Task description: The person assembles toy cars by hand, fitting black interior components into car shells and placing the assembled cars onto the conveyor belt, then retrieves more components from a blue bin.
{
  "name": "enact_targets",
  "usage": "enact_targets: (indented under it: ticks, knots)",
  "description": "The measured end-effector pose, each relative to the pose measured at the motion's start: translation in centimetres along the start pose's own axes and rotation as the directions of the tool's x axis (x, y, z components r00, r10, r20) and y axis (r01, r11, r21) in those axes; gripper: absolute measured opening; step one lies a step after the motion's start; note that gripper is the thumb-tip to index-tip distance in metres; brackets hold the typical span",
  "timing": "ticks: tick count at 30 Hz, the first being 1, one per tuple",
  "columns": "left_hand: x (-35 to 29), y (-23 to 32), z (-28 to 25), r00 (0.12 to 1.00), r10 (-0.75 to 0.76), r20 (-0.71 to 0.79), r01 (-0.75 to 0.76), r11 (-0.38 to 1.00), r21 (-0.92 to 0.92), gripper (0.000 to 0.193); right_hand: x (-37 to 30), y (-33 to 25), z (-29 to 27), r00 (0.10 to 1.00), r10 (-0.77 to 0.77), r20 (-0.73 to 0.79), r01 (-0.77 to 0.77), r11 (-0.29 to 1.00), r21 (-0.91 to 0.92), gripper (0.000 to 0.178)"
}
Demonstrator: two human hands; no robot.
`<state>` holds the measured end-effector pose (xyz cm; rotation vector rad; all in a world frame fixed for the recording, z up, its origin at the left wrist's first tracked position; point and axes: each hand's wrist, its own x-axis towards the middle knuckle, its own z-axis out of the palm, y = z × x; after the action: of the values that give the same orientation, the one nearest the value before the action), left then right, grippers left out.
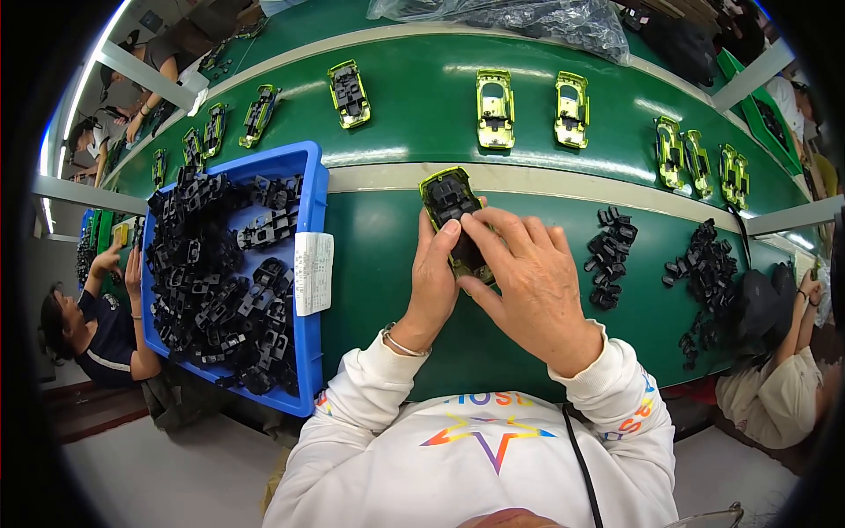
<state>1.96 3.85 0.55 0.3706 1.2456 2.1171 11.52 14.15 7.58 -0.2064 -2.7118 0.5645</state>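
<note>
Left hand (431, 282) was half curled around the left side of a yellow-green toy car body (449, 195), thumb on the black part inside; held. Right hand (532, 273) was partly open, fingers bent over the car's right side, index fingertip on the black interior beside the left thumb, thumb at the car's near end; couldn't tell if it gripped or only pressed. Car sat in front of the chest, over the green table (370, 264), between the blue bin (312, 352) and a small pile of black parts (609, 255).
</note>
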Motion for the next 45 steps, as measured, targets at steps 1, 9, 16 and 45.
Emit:
enact_targets:
  ticks: [1,9,16,45]
  knots:
    - [-0.1,0.3,0.2,1.000,-0.014,0.019,0.014,1.000,-0.025,0.039,-0.1,0.1,0.2,1.000,0.014,0.012,-0.015,1.000,0.023,0.064]
    - [-0.6,-0.4,-0.4,0.999,-0.020,0.049,0.025,0.993,-0.119,0.041,0.0,0.1,1.3,0.998,-0.069,-0.013,0.068,0.995,-0.070,0.060]
    - [-1.0,-0.6,-0.4,0.995,0.037,0.087,-0.043,0.997,0.061,0.047,-1.0,0.0,1.8,0.991,-0.116,-0.074,0.109,0.990,-0.088,0.060]
    - [-0.8,0.1,-0.1,0.999,-0.030,0.025,0.029,0.999,0.037,0.050,0.7,-0.5,0.5,0.986,-0.163,-0.032,0.160,0.983,-0.087,0.054]
